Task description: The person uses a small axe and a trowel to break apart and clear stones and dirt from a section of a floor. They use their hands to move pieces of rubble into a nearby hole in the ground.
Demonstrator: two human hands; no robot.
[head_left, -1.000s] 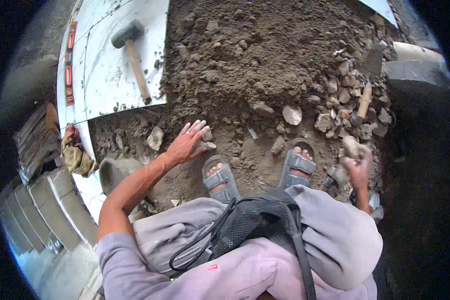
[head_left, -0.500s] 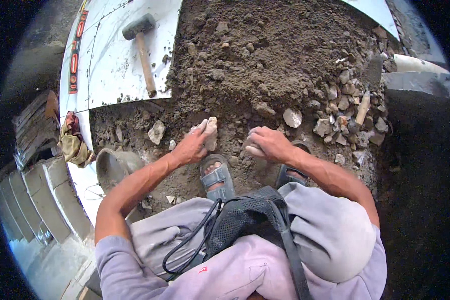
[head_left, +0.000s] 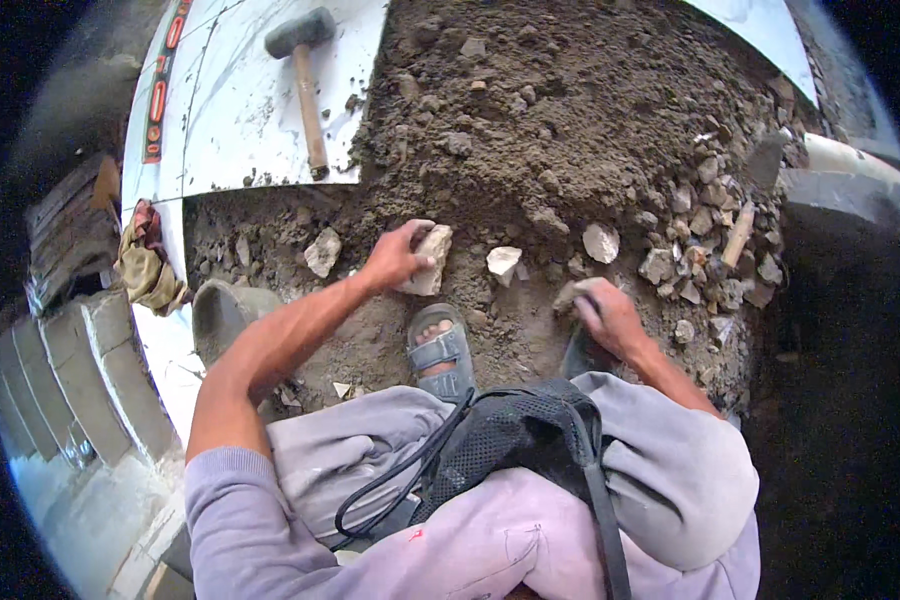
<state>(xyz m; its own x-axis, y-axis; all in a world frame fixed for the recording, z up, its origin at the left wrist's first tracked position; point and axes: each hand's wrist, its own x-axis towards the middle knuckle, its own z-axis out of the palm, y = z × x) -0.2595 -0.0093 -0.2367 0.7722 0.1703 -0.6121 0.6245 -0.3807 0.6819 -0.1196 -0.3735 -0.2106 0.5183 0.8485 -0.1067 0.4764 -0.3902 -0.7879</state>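
Observation:
My left hand (head_left: 402,256) grips a pale, rough stone (head_left: 434,262) just beyond the left sandal (head_left: 438,350). Its fingers lie over the stone's top and left side. My right hand (head_left: 610,314) is low over the soil by the right sandal (head_left: 582,357), fingers and thumb curled in. A dusty grey-brown lump shows at its fingertips; whether it is a stone or dirt-covered fingers I cannot make out. Between the hands a white, angular stone (head_left: 504,262) lies on the soil. Other pale stones rest to the left (head_left: 323,253) and to the right (head_left: 601,242).
Marbled white tiles (head_left: 240,110) carry a rubber mallet (head_left: 310,95) and a red-and-black spirit level (head_left: 160,95). A bucket (head_left: 232,310) and crumpled cloth (head_left: 148,265) are at left. Right are a rubble heap (head_left: 705,215), a wooden-handled trowel (head_left: 738,236) and a pale pipe (head_left: 850,158). Loose soil (head_left: 560,110) spreads ahead.
My right hand has moved right and nearer to me, and a white stone now shows where it was. My left hand still holds its stone, now turned with its broad face showing.

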